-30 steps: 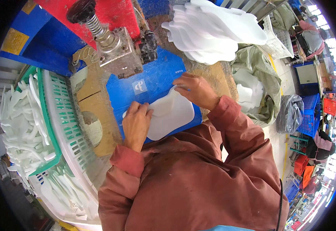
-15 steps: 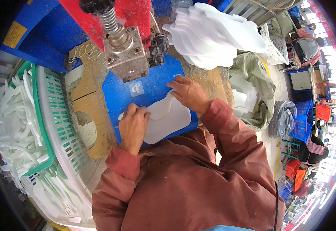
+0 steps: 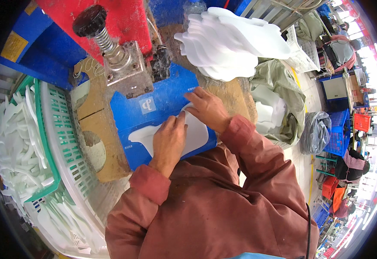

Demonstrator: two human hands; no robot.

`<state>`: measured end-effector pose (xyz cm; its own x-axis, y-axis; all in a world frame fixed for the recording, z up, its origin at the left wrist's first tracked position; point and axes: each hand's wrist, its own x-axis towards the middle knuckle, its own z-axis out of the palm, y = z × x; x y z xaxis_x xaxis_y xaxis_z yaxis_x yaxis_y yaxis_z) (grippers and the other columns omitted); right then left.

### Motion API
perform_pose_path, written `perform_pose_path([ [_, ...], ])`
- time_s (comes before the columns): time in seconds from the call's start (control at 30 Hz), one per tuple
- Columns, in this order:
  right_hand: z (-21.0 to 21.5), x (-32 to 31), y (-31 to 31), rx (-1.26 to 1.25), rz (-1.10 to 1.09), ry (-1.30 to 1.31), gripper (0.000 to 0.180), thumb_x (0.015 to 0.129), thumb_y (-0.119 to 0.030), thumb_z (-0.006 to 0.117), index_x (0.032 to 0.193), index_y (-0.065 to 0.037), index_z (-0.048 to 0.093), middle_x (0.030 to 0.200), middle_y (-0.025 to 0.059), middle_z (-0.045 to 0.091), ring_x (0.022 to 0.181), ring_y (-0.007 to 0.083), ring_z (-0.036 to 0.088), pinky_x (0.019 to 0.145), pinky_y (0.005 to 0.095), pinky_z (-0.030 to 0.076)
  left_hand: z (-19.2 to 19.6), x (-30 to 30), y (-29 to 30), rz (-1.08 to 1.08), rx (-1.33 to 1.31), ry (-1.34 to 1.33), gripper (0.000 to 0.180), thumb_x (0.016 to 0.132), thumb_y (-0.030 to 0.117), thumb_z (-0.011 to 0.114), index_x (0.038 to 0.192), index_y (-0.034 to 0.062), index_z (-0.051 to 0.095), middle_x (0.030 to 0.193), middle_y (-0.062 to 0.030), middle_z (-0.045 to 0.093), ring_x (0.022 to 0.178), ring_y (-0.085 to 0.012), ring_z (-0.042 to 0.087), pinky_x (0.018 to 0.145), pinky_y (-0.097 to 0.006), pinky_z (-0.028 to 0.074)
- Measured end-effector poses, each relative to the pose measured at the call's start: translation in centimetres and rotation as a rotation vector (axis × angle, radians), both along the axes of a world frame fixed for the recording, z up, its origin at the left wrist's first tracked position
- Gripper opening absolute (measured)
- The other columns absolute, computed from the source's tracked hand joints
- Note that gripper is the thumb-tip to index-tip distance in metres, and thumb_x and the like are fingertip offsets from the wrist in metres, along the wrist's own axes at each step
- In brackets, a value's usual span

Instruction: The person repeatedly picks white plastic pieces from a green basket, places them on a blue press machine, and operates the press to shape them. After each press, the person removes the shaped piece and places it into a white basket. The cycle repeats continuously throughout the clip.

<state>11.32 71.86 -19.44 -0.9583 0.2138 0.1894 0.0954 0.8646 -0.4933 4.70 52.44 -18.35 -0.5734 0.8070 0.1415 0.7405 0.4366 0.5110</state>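
Note:
A thin white foam cutout (image 3: pixel 196 137) with curved edges lies on a blue sheet (image 3: pixel 129 113) in front of me. My left hand (image 3: pixel 169 140) lies over the middle of the cutout, fingers bent and closed on its upper edge. Right beside it, my right hand (image 3: pixel 208 108) pinches the same edge near the cutout's upper right. The fingertips of both hands almost meet there, and the edge between them is partly hidden. The narrow left end of the cutout rests flat on the blue sheet.
Above the sheet stands a red machine (image 3: pixel 126 26) with a metal block (image 3: pixel 130 71) and a black knob (image 3: pixel 89 20). A stack of white foam cutouts (image 3: pixel 236 41) sits at upper right, beside an olive sack (image 3: pixel 294 103). Baskets (image 3: pixel 70 142) of white pieces stand at left.
My left hand has moved right along the cutout's edge to meet my right hand, uncovering the left end. The edge that was folded over now lies flatter. The whole view has shifted slightly.

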Motion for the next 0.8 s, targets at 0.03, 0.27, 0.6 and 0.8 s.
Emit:
perform_pose_path([
  [0.03,0.1,0.4,0.4,-0.074,-0.045,0.001,0.03,0.091,-0.012,0.074,0.12,-0.006,0.069,0.107,0.014,0.065,0.096,0.036,0.069,0.082,0.0438,0.058,-0.5,0.2,0.6,-0.011,0.002,-0.025,0.038,0.094,0.011,0.072,0.13,0.0046,0.07,0.102,-0.0158,0.067,0.091,-0.0378,0.071,0.078,-0.046,0.059],
  [0.27,-1.0,3.5,2.5,-0.639,-0.284,-0.026,0.017,0.098,-0.009,0.073,0.113,-0.001,0.074,0.095,0.0072,0.071,0.081,0.0145,0.066,0.075,0.0306,0.055,-2.4,0.2,1.3,-0.042,-0.003,0.143,0.034,0.092,0.006,0.068,0.125,-0.0017,0.071,0.098,-0.0117,0.063,0.088,-0.0303,0.07,0.078,-0.041,0.058],
  [0.6,-1.2,3.0,2.6,-0.591,-0.301,0.002,0.011,0.095,-0.006,0.073,0.105,-0.002,0.074,0.094,0.0095,0.072,0.082,0.0204,0.068,0.076,0.0337,0.056,-2.4,0.5,1.5,-0.047,-0.046,0.171,0.034,0.092,0.005,0.066,0.124,-0.002,0.072,0.098,-0.0108,0.063,0.088,-0.0288,0.069,0.078,-0.04,0.057],
  [0.8,-1.4,2.5,2.6,-0.501,-0.25,0.038,0.009,0.095,-0.005,0.073,0.104,-0.002,0.073,0.097,0.0112,0.069,0.081,0.0245,0.068,0.074,0.0357,0.055,-2.4,0.6,1.5,-0.033,-0.068,0.162,0.034,0.093,0.006,0.064,0.125,-0.002,0.072,0.099,-0.0106,0.064,0.088,-0.0288,0.069,0.079,-0.04,0.057],
])
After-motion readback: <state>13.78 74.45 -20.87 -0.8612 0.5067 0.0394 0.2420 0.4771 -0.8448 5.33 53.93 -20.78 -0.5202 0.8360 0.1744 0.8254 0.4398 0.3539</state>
